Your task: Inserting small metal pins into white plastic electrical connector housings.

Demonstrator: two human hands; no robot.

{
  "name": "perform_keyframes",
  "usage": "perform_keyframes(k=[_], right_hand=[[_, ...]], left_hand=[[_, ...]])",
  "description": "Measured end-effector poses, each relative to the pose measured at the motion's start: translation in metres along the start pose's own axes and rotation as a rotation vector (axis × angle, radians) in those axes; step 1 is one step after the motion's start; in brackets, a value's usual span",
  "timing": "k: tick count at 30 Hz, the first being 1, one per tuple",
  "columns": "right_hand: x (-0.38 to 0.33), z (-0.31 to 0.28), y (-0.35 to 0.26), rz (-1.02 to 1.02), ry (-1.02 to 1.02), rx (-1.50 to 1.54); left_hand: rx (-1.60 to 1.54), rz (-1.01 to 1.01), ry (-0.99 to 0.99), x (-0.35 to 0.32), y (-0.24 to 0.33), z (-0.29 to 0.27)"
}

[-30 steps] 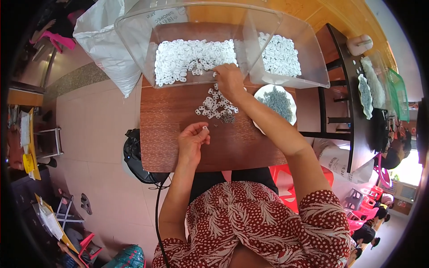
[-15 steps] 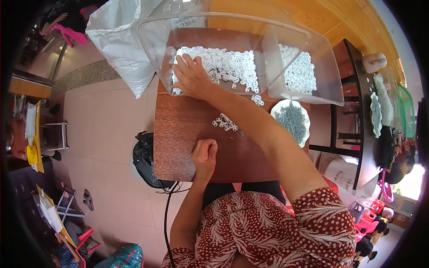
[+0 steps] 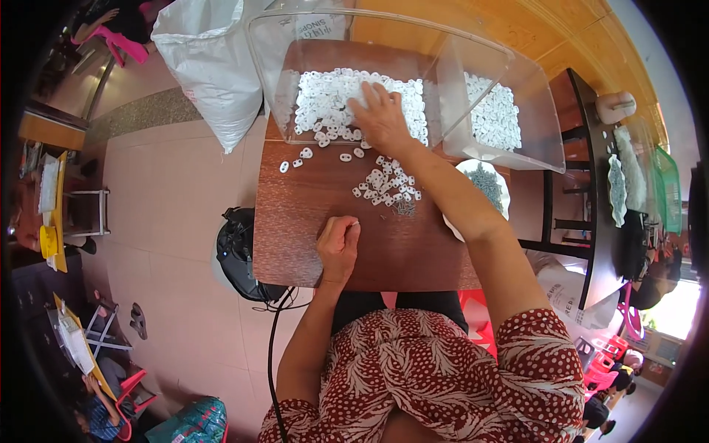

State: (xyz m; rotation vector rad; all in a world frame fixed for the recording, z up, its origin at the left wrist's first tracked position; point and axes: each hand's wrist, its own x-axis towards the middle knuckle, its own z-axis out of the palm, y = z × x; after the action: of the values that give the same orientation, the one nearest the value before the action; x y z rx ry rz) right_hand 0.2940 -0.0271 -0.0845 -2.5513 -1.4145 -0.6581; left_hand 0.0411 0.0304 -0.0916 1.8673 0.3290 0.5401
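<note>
Over the clear bin (image 3: pixel 473 88), the right hand (image 3: pixel 380 118) lies flat, fingers spread, on the white plastic pieces (image 3: pixel 332 100). Near the wooden table (image 3: pixel 310 221) edge, the left hand (image 3: pixel 338 247) is curled shut, pinching something too small to tell.

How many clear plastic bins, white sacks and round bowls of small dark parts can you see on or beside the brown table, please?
Clear plastic bins: 1, with two compartments of white pieces
White sacks: 1
Round bowls of small dark parts: 1
Total: 3
</note>
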Motion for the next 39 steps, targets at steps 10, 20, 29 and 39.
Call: perform_keyframes(k=[10,20,29,39], right_hand=[[0.001,-0.01,-0.088,-0.21,0.273,0.393],[-0.005,0.003,-0.105,-0.377,0.1,0.133],[-0.058,-0.037,-0.047,-0.131,0.032,0.264],[-0.075,-0.046,-0.04,0.273,0.1,0.255]], left_hand=[[-0.016,-0.001,-0.015,-0.001,-0.004,-0.001],[-0.052,-0.008,-0.011,-0.002,0.002,0.0],[-0.081,-0.024,-0.023,-0.003,-0.001,0.0],[-0.158,-0.078,-0.052,-0.004,0.0,-0.004]])
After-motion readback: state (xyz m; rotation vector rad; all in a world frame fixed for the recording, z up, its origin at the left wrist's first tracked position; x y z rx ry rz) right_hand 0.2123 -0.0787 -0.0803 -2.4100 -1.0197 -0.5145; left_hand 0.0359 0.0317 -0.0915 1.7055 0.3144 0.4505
